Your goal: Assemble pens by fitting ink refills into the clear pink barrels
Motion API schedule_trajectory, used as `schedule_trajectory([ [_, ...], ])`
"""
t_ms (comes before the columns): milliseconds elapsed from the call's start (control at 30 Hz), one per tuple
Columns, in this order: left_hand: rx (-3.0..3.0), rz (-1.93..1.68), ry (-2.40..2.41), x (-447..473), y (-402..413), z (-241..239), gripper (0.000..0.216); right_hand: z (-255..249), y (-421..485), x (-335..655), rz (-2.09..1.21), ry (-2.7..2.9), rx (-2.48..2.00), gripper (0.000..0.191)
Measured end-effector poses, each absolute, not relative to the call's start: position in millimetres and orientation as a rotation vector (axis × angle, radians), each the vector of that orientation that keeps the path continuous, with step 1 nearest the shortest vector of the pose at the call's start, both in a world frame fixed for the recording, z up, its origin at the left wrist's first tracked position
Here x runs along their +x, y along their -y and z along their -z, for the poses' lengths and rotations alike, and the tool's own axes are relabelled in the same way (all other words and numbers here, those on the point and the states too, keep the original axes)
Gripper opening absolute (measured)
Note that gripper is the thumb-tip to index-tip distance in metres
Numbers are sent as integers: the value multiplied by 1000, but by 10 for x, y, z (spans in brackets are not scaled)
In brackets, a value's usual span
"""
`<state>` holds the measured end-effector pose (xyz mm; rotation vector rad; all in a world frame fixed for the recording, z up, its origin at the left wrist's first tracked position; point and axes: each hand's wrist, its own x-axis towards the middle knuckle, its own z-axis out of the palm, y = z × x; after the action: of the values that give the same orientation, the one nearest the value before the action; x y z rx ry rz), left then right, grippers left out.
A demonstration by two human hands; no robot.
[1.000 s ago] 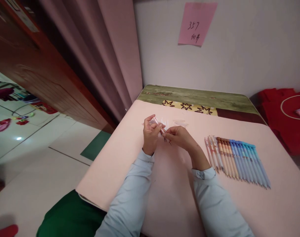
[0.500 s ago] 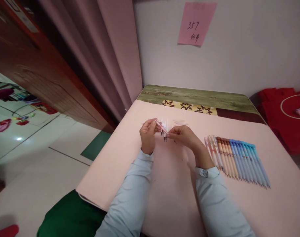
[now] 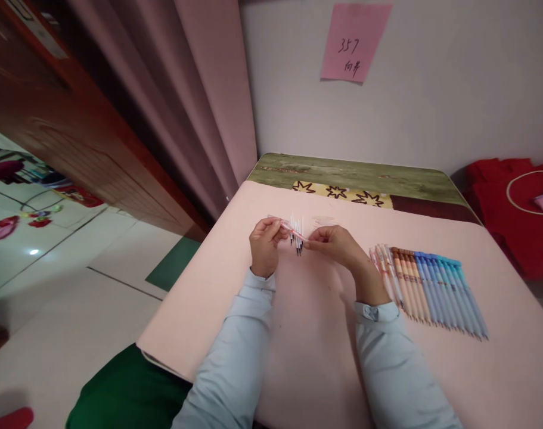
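Observation:
A slim pink-and-white pen (image 3: 292, 230) spans the gap between my two hands, slanting down to the right. My left hand (image 3: 266, 243) pinches its upper left end, and my right hand (image 3: 332, 244) grips the lower right end between thumb and fingers. Just behind and under the pen lie several white pen refills (image 3: 298, 243) with dark tips pointing toward me. Beyond my right hand are a few thin, pale pieces (image 3: 325, 221), too faint to name. A row of finished-looking pens (image 3: 432, 292) in pink, brown, blue and turquoise lies right of my right wrist.
The table (image 3: 307, 357) has a pale pink cover, with a green wood-patterned strip (image 3: 356, 173) along its back edge by the wall. A brown door (image 3: 74, 137) and a mauve curtain (image 3: 208, 89) stand at the left. Red cloth (image 3: 499, 220) is at the right.
My left hand has shifted slightly left, and more of the pen shows between my hands. Both hands keep their hold. The row of pens stays put.

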<state>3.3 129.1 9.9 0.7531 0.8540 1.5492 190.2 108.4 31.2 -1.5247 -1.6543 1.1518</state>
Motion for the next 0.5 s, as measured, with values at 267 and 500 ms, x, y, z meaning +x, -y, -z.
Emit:
schedule_trajectory([
  [267, 735, -1473, -853, 52, -1291, -111, 23, -382, -1064, 1799, -1204, 1622, -1364, 34],
  [500, 800, -1458, -882, 18, -1291, -114, 24, -429, -1064, 1836, -1124, 1682, -1385, 31],
])
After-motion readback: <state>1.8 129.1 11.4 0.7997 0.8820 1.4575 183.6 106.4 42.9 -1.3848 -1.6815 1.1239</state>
